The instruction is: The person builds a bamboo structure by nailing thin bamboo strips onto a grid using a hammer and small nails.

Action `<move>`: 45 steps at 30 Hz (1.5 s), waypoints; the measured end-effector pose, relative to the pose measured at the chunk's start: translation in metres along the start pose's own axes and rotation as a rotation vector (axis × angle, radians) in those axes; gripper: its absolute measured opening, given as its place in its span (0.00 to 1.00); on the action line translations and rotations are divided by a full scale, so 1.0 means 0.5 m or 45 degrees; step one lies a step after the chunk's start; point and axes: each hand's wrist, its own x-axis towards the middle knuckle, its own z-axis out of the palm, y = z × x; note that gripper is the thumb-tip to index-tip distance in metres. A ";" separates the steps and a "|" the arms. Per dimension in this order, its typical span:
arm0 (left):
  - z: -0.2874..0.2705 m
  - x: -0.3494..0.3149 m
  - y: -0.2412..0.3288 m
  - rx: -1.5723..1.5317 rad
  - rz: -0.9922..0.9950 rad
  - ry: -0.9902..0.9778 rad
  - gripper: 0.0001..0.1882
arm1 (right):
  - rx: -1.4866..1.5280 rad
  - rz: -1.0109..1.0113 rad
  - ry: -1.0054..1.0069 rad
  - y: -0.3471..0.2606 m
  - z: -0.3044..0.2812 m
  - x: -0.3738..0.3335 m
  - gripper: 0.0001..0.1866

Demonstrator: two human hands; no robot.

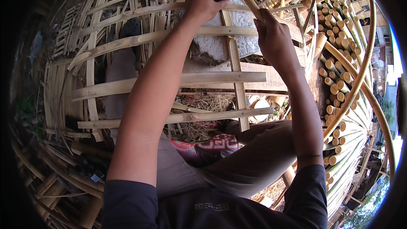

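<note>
My right hand [272, 36] is wrapped round the wooden handle of a hammer [249, 2]. The hammer's metal head is raised at the top, just right of my left hand. My left hand [206, 3] is closed in a pinch over a crossing of bamboo slats; whatever its fingertips hold is too small to make out. Below both hands lies a lattice of split bamboo slats [216, 77], long strips laid across narrower uprights. Small fastener heads show at several crossings. A rough grey stone block [212, 44] lies under the lattice near my left hand.
Cut bamboo poles [339, 76] are stacked at the right, with bent bamboo strips [360, 76] arching before them. More bamboo pieces [55, 186] lie at the lower left. My bent legs [250, 165] are beneath the lattice's near edge. Straw and shavings [199, 129] cover the ground.
</note>
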 end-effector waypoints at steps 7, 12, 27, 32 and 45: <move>-0.003 0.003 0.008 0.034 -0.054 -0.042 0.19 | 0.003 0.044 -0.070 0.004 -0.010 -0.002 0.08; -0.005 -0.004 0.012 0.014 -0.060 -0.044 0.16 | -0.059 0.081 -0.091 -0.005 -0.008 -0.011 0.07; -0.008 0.002 0.017 0.062 -0.105 -0.074 0.18 | 0.089 0.204 -0.098 0.038 -0.013 -0.023 0.13; -0.012 0.006 0.013 0.091 -0.125 -0.088 0.20 | 0.115 0.197 -0.027 0.035 -0.020 -0.021 0.12; -0.012 0.003 0.020 0.088 -0.159 -0.100 0.19 | 0.129 0.223 -0.053 0.035 -0.025 -0.024 0.13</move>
